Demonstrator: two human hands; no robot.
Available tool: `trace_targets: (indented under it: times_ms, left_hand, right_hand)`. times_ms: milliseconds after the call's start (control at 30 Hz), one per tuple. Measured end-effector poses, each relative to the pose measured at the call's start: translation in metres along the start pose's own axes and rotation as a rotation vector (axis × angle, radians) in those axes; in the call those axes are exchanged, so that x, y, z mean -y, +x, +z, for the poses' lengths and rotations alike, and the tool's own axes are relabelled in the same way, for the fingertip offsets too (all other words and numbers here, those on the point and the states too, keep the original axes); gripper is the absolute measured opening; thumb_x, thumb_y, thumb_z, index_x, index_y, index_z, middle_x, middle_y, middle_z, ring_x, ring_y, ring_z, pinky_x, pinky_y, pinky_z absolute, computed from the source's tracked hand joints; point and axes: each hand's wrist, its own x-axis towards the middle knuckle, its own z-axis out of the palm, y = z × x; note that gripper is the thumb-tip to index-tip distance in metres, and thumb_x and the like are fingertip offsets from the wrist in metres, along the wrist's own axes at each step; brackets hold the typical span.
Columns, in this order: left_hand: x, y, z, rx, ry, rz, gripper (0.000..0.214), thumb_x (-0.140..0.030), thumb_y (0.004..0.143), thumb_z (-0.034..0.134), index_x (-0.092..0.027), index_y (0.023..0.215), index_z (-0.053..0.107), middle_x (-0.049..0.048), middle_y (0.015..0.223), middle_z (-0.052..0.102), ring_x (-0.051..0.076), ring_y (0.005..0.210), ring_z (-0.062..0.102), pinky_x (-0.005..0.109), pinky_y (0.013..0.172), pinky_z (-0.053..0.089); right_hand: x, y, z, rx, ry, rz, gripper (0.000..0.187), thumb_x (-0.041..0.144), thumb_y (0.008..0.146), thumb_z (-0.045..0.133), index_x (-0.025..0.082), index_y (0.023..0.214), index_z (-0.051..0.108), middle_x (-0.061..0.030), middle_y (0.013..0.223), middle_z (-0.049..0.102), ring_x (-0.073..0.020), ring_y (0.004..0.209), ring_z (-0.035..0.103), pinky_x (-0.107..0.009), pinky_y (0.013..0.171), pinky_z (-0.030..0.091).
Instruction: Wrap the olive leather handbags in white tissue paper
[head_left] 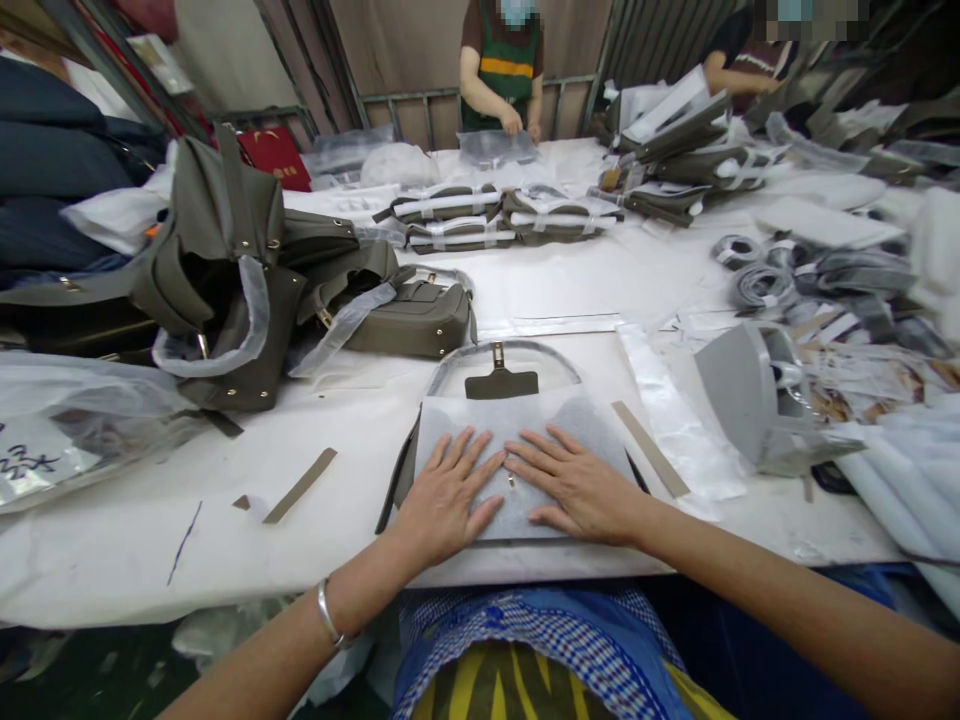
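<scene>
A grey-green handbag (500,383) lies flat on the white table (300,480) right in front of me, its handle arching away from me. A sheet of white foam wrap (592,420) covers its front. My left hand (444,495) lies flat on the wrap, fingers spread. Beside it my right hand (577,482) also rests flat on the wrap, fingers stretched out. The fingertips of both hands meet near a small metal clasp (512,481) at the middle of the bag.
A heap of olive handbags (240,270) in plastic lies at the left. Wrapped bags (502,215) are stacked farther back, more (690,150) at the right. Cardboard strips (300,485) lie on the table. A grey tape dispenser (750,390) stands at the right. Two people work across the table.
</scene>
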Motion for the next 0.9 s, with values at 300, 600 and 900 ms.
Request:
trace_targets:
  times_ms: [300,600,900]
  left_hand:
    - [0.001,-0.006,0.002,-0.043,0.173,0.027,0.064,-0.046,0.097,0.046,-0.025,0.154,0.028,0.0091,0.162,0.025,0.033,0.149,0.022,0.054,0.115,0.033]
    - [0.023,-0.001,0.015,-0.151,0.256,0.081,0.057,-0.037,0.094,0.051,-0.015,0.146,0.044,0.0099,0.153,0.044,0.027,0.139,0.042,0.039,0.110,0.037]
    - [0.042,0.048,-0.013,-0.023,0.064,-0.168,0.049,-0.049,0.098,0.046,-0.016,0.135,0.053,0.0090,0.131,0.065,0.029,0.121,0.057,0.056,0.116,0.025]
  right_hand:
    - [0.003,-0.003,-0.005,0.032,-0.008,0.052,0.069,0.051,0.095,0.053,0.025,0.154,0.030,-0.0101,0.160,0.031,-0.0313,0.149,0.022,-0.060,0.120,0.016]
    - [-0.017,-0.001,0.003,-0.182,0.052,0.097,0.046,0.023,0.096,0.051,0.014,0.141,0.049,-0.0133,0.140,0.058,-0.0245,0.138,0.046,-0.046,0.112,0.044]
    - [-0.051,0.020,-0.019,-0.099,-0.075,0.322,0.048,0.043,0.097,0.052,0.010,0.131,0.057,-0.0166,0.126,0.066,-0.0320,0.115,0.062,-0.056,0.103,0.048]
